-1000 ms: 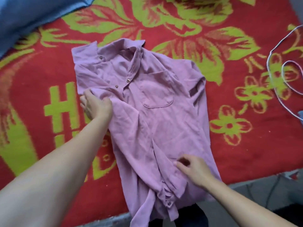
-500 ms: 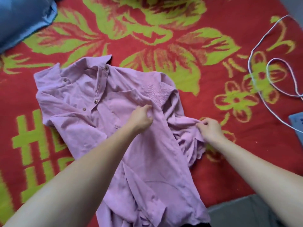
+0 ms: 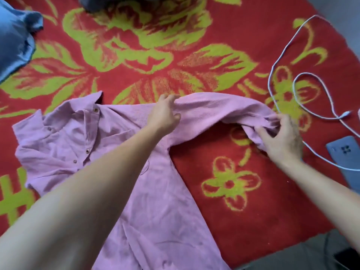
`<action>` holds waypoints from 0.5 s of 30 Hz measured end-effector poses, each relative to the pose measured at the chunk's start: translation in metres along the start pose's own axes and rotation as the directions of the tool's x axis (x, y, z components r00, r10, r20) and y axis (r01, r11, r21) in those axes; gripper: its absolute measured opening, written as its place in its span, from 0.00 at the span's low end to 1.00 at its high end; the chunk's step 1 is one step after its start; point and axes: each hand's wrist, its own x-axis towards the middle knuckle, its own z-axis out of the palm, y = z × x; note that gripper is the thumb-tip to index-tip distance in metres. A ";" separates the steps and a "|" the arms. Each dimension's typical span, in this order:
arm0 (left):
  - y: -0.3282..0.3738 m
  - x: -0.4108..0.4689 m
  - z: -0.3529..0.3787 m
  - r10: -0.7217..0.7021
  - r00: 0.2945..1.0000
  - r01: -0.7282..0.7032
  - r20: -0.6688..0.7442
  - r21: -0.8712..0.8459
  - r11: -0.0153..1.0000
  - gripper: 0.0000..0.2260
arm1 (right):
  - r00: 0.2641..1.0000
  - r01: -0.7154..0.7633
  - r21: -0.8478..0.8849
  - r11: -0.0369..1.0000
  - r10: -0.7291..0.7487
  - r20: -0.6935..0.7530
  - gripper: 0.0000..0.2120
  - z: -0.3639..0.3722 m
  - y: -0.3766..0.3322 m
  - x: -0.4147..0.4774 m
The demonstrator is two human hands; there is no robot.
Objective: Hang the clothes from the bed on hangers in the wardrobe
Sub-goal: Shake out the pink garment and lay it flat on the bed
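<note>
Head view: pink shirt (image 3: 155,191) spread on the bed (image 3: 253,221), one sleeve (image 3: 224,108) stretched to the right.
It lies lower centre; the left hand (image 3: 164,115) has its grip curled round cloth at the shoulder, and the right hand (image 3: 280,137) pinches the sleeve end at right. Likely risk: the sleeve snagging the white cable (image 3: 345,114) or nudging the phone (image 3: 344,151) just beside it. No container, hanger or wardrobe shows.

One shirt (image 3: 155,191), one blue cloth (image 3: 13,39), one cable (image 3: 308,73), one phone (image 3: 344,151).
</note>
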 end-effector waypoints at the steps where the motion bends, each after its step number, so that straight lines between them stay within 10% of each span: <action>1: 0.009 0.007 0.008 0.020 0.999 -0.020 0.042 0.005 1.000 0.28 | 0.998 -0.007 -0.007 1.000 0.008 0.064 0.18 0.005 0.009 -0.027; 5: 0.031 0.032 0.038 -0.069 0.979 0.081 0.192 -0.056 0.995 0.37 | 0.772 -0.015 -0.206 0.978 0.142 0.619 0.24 0.027 0.025 -0.148; 8: 0.033 0.036 0.045 -0.078 0.991 0.078 0.106 0.001 0.997 0.04 | 0.590 0.041 -0.219 0.975 0.154 0.793 0.18 0.045 0.035 -0.212; 15: 0.020 -0.009 -0.035 -0.082 0.996 0.068 -0.016 -0.420 0.905 0.10 | 0.803 0.002 -0.030 1.000 0.016 0.596 0.05 0.047 0.046 -0.258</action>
